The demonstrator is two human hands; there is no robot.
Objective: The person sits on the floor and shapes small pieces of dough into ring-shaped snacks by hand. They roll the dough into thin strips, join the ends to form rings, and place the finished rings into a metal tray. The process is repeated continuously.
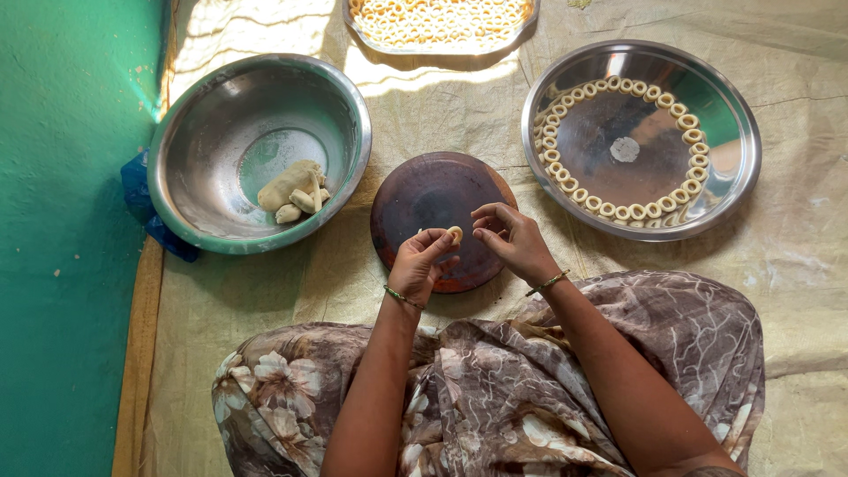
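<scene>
The small pale dough ring (pixel 455 234) sits pinched at the fingertips of the left hand (pixel 422 265), above the round dark wooden board (pixel 424 199). The right hand (pixel 512 240) hovers just beside it, fingers curled, holding nothing visible. The far tray of rings (pixel 439 22) is cut off by the frame's edge.

A round dark wooden board (pixel 437 212) lies between a steel bowl (pixel 221 97) holding pale dough lumps (pixel 291 187), left, and a round steel plate (pixel 733 132) ringed with small dough rings (pixel 618 212), right; a steel tray (pixel 442 42) sits behind.
</scene>
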